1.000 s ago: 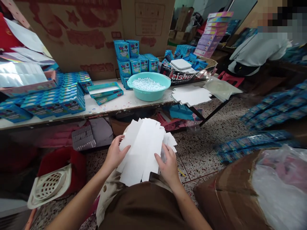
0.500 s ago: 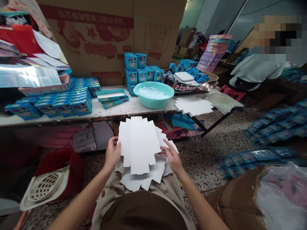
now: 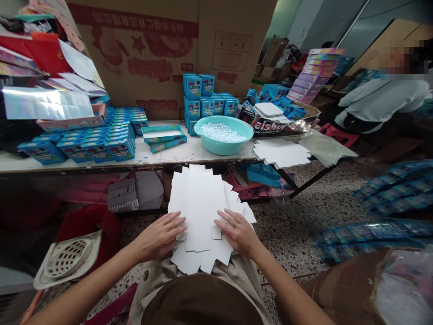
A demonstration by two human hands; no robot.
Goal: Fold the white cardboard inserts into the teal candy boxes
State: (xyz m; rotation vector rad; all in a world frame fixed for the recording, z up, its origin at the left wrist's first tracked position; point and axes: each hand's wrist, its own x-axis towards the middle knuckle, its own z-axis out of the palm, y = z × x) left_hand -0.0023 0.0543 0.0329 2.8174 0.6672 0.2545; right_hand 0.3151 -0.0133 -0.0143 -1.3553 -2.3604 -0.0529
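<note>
On my lap lies a loose pile of flat white die-cut card sheets (image 3: 203, 203) with notched edges, spread unevenly toward the right and toward me. My left hand (image 3: 165, 232) rests on the left side of the top sheet, its fingers stretched out across the card. From the other side, my right hand (image 3: 237, 230) lies on the right part of the sheet with its fingers spread. Neither hand grips anything. Parts of the lower sheets are hidden beneath the top one and under my hands.
The white table (image 3: 162, 159) ahead holds rows of blue candy boxes (image 3: 98, 140), shallow blue trays (image 3: 165, 135) and a turquoise basin (image 3: 225, 142) of white pellets. More card blanks (image 3: 282, 151) lie right. A red bin (image 3: 108, 234) stands left. A person (image 3: 382, 99) sits at far right.
My hands have moved from the side edges of the card sheets inward and toward me, and now lie flat on top. The view has turned slightly to the left.
</note>
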